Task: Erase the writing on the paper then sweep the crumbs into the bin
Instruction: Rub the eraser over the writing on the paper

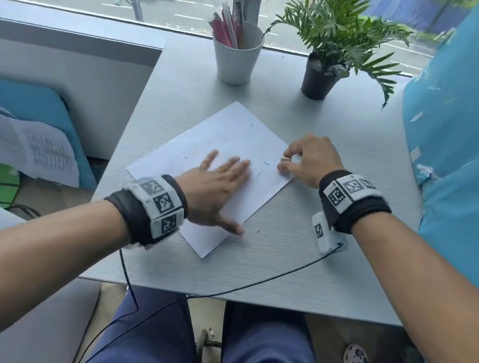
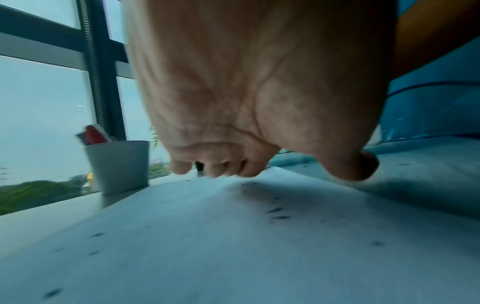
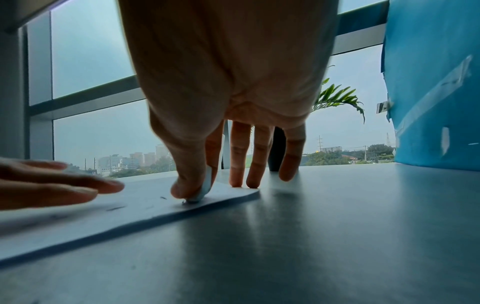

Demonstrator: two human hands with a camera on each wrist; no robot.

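Observation:
A white sheet of paper (image 1: 225,146) lies turned at an angle on the grey table (image 1: 311,274). Dark eraser crumbs (image 1: 266,163) are scattered over the paper (image 2: 233,236) and the table near it. My left hand (image 1: 218,184) lies flat on the paper with straight, spread fingers, pressing it down. My right hand (image 1: 305,161) pinches a small white eraser (image 1: 285,159) between thumb and forefinger at the paper's right edge. In the right wrist view the eraser (image 3: 203,190) touches the paper (image 3: 130,207) beside a few crumbs. No writing shows on the sheet.
A white cup (image 1: 236,56) with pens and a potted plant (image 1: 321,74) stand at the table's far edge by the window. A blue covered wall (image 1: 478,143) borders the right side. Cables (image 1: 211,295) run from my wristbands over the near edge.

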